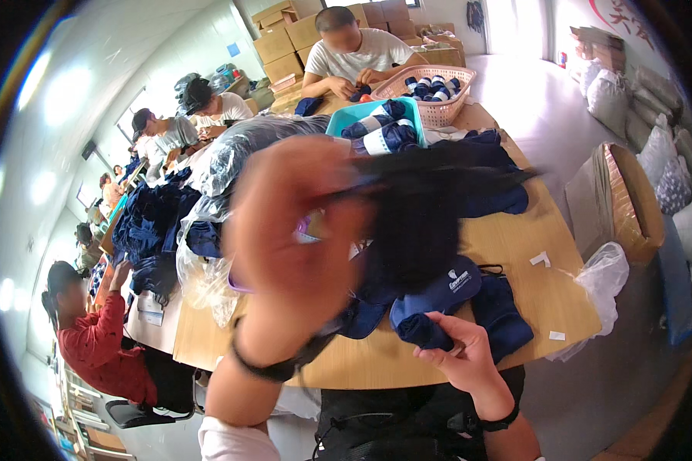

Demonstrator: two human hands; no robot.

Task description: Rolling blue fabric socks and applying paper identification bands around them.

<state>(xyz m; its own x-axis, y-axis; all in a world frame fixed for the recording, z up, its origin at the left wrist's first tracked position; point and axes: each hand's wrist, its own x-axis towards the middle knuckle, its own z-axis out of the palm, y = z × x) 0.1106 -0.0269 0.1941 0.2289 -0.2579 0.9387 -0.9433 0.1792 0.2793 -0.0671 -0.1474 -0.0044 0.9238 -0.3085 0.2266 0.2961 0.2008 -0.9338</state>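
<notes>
Fingers (327,201) of the raised left hand (288,246) pinch the edge of a dark, motion-blurred piece of fabric (427,207) held up close to the camera, while the right hand (460,347) is closed around a rolled navy blue cloth bundle (421,326) low at the near edge of the long wooden counter (538,292).

That counter runs away from the person toward the far end of the room. Along its left side lies a heap of navy blue garments (150,223) with clear crumpled plastic bags (231,154) on and beside it. More navy cloth pieces (507,326) lie just beside the right hand.

Further up the counter stands a turquoise plastic basket (344,117) holding rolled navy and white bundles, and behind it a pink plastic basket (442,114) with more of them. A person in a light shirt (354,54) sits at the far end, hands on the counter. Other people sit along the left side, one in a red top (100,346).

Small white paper slips (540,259) lie on the bare wood to the right. A black band (281,369) circles the left wrist.
</notes>
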